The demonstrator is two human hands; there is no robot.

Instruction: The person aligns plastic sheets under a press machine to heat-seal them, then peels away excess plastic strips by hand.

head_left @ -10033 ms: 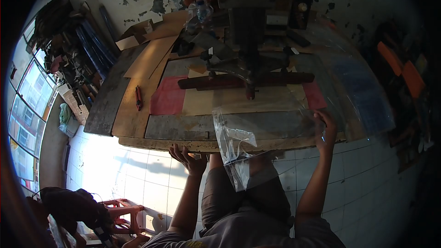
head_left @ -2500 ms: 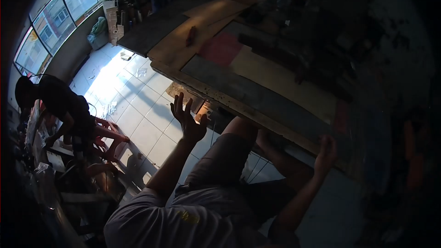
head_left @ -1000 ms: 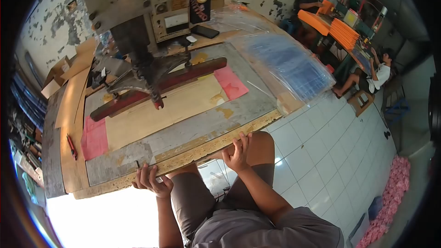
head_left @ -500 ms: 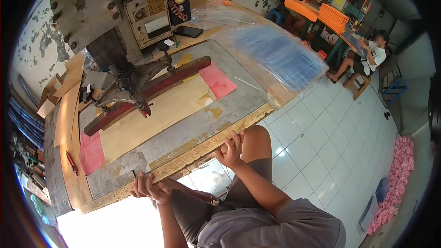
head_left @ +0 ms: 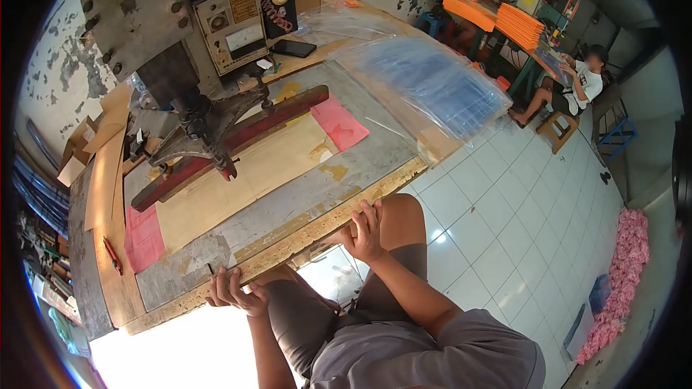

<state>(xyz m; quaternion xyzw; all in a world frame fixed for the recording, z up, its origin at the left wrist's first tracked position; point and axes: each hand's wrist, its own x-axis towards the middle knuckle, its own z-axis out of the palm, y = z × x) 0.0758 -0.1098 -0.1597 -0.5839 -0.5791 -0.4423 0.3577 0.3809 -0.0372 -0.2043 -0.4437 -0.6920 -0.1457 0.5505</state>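
Observation:
My left hand (head_left: 238,295) rests on the front edge of the worktable (head_left: 317,229), its fingers curled over the top near a small dark pin. Farther right along the same edge, my right hand (head_left: 364,234) grips the worn board with its fingers on top. Ahead of both hands lies a grey metal plate (head_left: 277,227) with a long tan sheet (head_left: 238,198) and pink pieces (head_left: 339,124) at its ends. Over the sheet hangs a press head with a dark red bar (head_left: 277,110), across the tan sheet's back part.
A control box with a dial (head_left: 229,32) stands behind the press, near a black phone (head_left: 293,48). Clear blue-tinted plastic sheets (head_left: 432,86) lie at the right. A red-handled tool (head_left: 112,256) is at the left. Two people sit by orange stacks (head_left: 519,27) at the back.
My hands stay at the table edge. My left leg has shifted under the table, and the view has moved very slightly. The press looks unmoved.

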